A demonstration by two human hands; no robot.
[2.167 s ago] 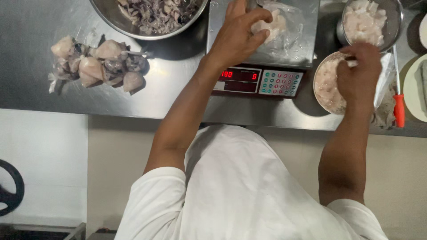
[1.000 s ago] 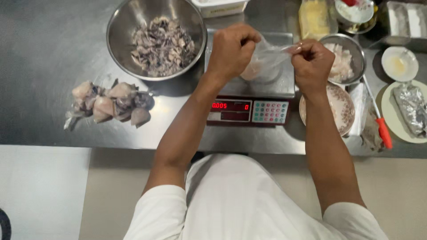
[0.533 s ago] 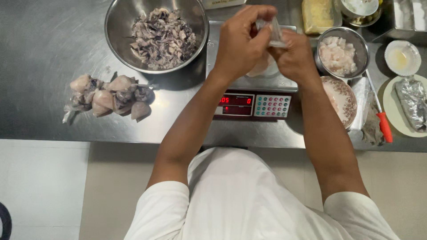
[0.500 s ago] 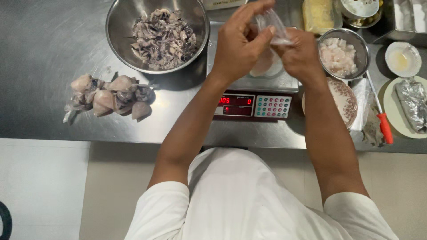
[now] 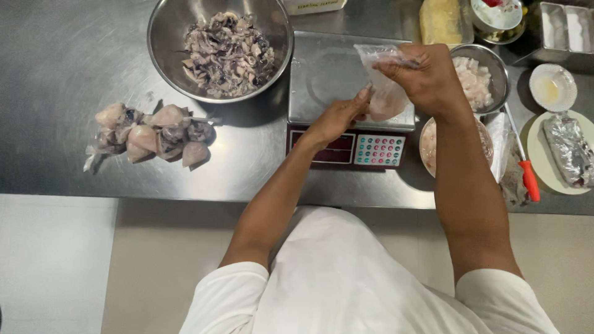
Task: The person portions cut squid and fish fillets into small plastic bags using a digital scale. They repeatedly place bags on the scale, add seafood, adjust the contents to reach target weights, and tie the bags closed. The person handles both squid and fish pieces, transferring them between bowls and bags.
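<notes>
My right hand (image 5: 427, 77) grips the top of a small clear plastic bag (image 5: 383, 86) with pale seafood in its bottom. The bag hangs over the steel platform of a digital scale (image 5: 328, 74). My left hand (image 5: 337, 117) touches the lower side of the bag with its fingertips, just above the scale's red display and keypad (image 5: 377, 150).
A large steel bowl of dark squid pieces (image 5: 223, 46) stands left of the scale. Several tied small bags (image 5: 151, 133) lie at the left. On the right are a bowl of white pieces (image 5: 476, 77), a red-handled knife (image 5: 526, 173), a foil-wrapped item on a plate (image 5: 566, 151).
Both hands held the bag's top high over the scale before. Now my left hand has dropped to the bag's lower side and the bag hangs down from my right hand.
</notes>
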